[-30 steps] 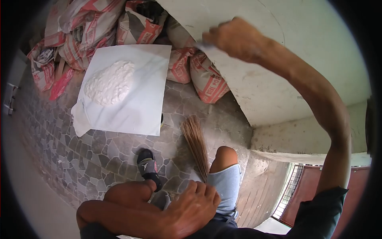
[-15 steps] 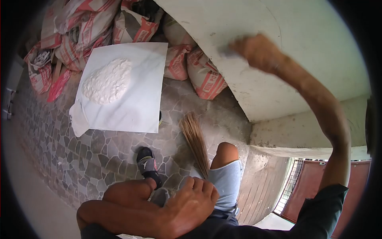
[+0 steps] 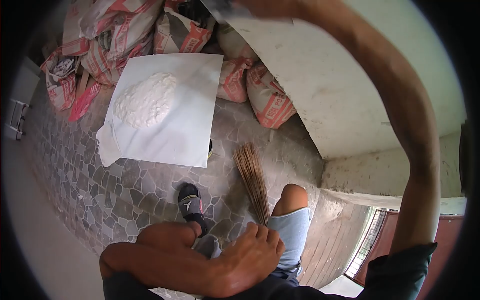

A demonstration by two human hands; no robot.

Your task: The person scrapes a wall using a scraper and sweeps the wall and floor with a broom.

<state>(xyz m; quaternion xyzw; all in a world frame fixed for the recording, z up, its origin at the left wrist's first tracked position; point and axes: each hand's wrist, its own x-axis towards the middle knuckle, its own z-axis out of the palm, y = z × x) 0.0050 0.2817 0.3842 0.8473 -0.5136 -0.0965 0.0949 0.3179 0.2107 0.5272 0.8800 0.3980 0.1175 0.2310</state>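
Note:
My right hand (image 3: 272, 9) reaches up to the top edge, partly cut off and blurred. It is closed on a grey, flat-looking thing (image 3: 225, 8) whose kind I cannot make out, close to the pale wall (image 3: 320, 80). Low in the middle, in front of my body, my left hand (image 3: 256, 257) has its fingers curled in. What it holds, if anything, is hidden. Just beyond it lies a stick broom (image 3: 251, 180), its narrow end reaching the knuckles. Further off, a mound of white paste (image 3: 146, 100) sits on a white board (image 3: 187, 135).
Stacked red-and-white sacks (image 3: 122, 42) stand behind the board, and another sack (image 3: 270, 100) leans by the wall's lower edge. Stone-patterned floor (image 3: 145, 187) surrounds my sandalled foot (image 3: 190, 200). At lower right is a reddish-brown panel (image 3: 392, 250).
My right hand has moved up and to the left along the wall, to the frame's top edge. The view has shifted slightly. My left hand stays in front of my body.

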